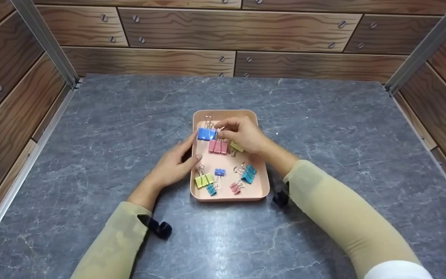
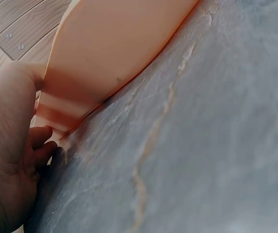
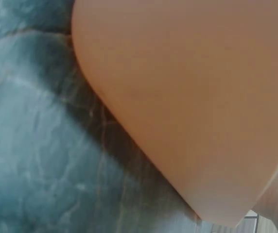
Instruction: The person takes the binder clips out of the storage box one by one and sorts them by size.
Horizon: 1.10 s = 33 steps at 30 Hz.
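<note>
A shallow pink tray (image 1: 230, 199) holds several binder clips. My left hand (image 1: 172, 164) grips its left side, thumb over the rim; the left wrist view shows fingers (image 2: 43, 145) curled against the outer wall. Reaching over the right rim, my right hand (image 1: 248, 136) pinches the wire handles of a large pink binder clip (image 1: 218, 147). A large blue binder clip (image 1: 206, 134) lies just left of it, handles up. Under the right hand, a yellow-green binder clip (image 1: 236, 147) is partly hidden. In the right wrist view the tray wall (image 3: 187, 97) covers nearly all of the hand.
Toward the tray's near end lie a yellow-green clip (image 1: 203, 180), a small blue clip (image 1: 219, 172), a small teal clip (image 1: 211, 189), a teal clip (image 1: 248, 174) and a small pink clip (image 1: 235, 188). Wood-patterned walls (image 1: 238, 31) bound the grey marbled table (image 1: 130, 116).
</note>
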Available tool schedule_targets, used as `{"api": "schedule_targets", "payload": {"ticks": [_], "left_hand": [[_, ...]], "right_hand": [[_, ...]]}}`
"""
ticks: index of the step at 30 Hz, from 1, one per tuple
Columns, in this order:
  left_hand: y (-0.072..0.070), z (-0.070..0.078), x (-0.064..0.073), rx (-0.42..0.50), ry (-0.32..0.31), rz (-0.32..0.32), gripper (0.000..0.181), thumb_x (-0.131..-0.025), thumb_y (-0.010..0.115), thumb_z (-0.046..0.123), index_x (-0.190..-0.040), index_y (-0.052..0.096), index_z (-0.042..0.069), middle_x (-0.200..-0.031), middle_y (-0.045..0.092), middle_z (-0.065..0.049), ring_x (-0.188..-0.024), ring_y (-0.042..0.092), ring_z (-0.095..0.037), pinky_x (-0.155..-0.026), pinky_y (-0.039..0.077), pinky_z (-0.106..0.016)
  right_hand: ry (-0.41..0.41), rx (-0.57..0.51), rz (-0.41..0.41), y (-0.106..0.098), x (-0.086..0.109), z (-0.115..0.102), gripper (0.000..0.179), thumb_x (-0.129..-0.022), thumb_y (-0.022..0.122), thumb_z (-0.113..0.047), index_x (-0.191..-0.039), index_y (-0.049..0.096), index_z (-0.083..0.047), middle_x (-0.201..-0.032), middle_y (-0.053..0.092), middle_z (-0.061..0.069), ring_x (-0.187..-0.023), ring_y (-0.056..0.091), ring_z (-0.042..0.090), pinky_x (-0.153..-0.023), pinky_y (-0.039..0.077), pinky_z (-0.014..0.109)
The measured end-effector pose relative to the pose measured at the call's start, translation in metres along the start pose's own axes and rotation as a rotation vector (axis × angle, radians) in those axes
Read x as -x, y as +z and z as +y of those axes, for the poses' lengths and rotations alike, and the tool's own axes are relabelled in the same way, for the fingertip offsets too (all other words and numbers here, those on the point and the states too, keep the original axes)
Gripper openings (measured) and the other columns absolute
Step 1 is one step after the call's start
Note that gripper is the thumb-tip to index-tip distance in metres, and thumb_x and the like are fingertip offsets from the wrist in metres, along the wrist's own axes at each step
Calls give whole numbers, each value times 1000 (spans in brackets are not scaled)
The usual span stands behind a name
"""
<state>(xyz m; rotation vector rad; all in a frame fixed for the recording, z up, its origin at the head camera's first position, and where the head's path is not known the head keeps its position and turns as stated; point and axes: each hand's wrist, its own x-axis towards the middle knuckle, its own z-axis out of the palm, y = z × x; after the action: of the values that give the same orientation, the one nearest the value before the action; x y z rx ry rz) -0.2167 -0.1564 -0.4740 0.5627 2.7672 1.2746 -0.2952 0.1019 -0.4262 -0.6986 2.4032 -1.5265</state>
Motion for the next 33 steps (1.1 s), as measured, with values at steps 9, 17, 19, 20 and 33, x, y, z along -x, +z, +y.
{"api": "schedule_targets", "payload": {"ticks": [9, 17, 19, 20, 33], "left_hand": [[1, 1, -3, 7, -7, 4, 75, -106, 59, 45, -171, 24, 28, -169, 36, -12, -155, 32, -41, -126, 24, -59], [1, -1, -1, 0, 5, 19, 75, -105, 59, 45, -171, 26, 27, -167, 39, -13, -153, 35, -40, -126, 27, -57], [1, -1, 0, 4, 16, 28, 75, -105, 60, 44, -170, 27, 25, -167, 40, -15, -153, 36, -41, -126, 27, -57], [1, -2, 0, 5, 23, 34, 75, -105, 60, 44, -170, 28, 25, -166, 40, -16, -153, 36, -42, -126, 27, -58], [2, -3, 0, 22, 24, 31, 75, -105, 60, 42, -170, 28, 24, -170, 35, -9, -155, 33, -40, -127, 24, -58]], "right_hand": [[-95, -61, 98, -13, 4, -18, 23, -100, 72, -3, -122, 76, 4, -109, 78, 17, -93, 75, 20, -85, 63, 36], [-151, -86, 168, -45, 16, -39, 21, -99, 72, 0, -119, 76, 4, -111, 77, 21, -93, 75, 20, -89, 63, 36], [-153, -67, 191, -57, 20, -41, 21, -99, 72, -1, -119, 76, 3, -110, 77, 21, -92, 74, 19, -88, 63, 35], [-153, -53, 204, -62, 22, -42, 21, -99, 72, -2, -119, 76, 3, -109, 77, 20, -91, 74, 18, -87, 63, 34], [-82, 76, 301, -120, 43, -9, 20, -104, 69, -7, -119, 77, 3, -105, 77, 19, -89, 73, 11, -81, 60, 25]]}}
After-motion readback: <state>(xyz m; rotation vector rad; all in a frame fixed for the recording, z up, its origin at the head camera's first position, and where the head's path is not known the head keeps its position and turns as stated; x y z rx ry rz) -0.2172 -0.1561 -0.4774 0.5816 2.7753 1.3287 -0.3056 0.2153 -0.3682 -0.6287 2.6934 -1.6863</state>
